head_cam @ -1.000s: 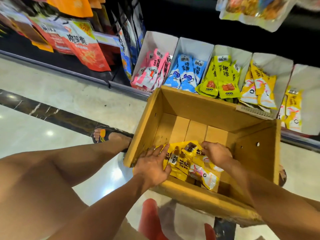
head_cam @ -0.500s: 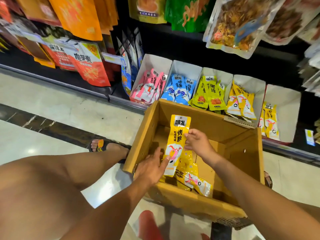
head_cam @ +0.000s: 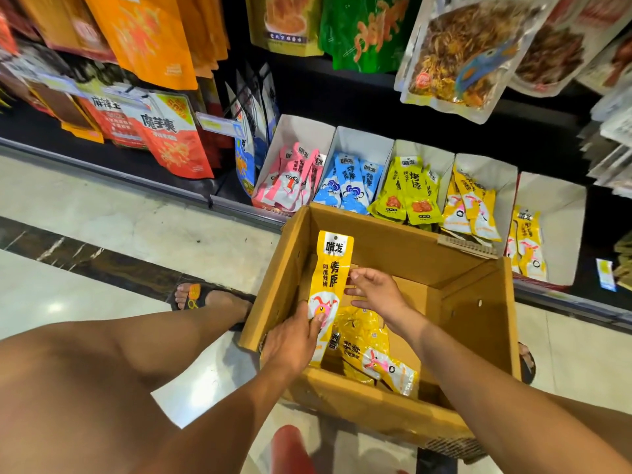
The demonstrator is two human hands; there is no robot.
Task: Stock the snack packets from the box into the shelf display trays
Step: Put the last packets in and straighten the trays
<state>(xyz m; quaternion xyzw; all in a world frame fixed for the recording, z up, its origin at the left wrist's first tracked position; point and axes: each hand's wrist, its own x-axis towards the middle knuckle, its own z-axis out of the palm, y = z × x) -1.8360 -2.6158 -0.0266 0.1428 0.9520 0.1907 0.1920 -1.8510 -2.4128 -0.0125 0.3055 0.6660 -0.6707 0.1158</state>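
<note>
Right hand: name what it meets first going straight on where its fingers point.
The right hand would meet the upright yellow packet held by the left hand; whether they touch is unclear.

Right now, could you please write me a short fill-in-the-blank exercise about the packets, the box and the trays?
1. The left hand holds one ____ packet upright.
2. More loose packets lie in the cardboard ____.
3. The ____ packets stand in the tray between the pink packets and the lime-green packets.
Missing words: yellow; box; blue.
</note>
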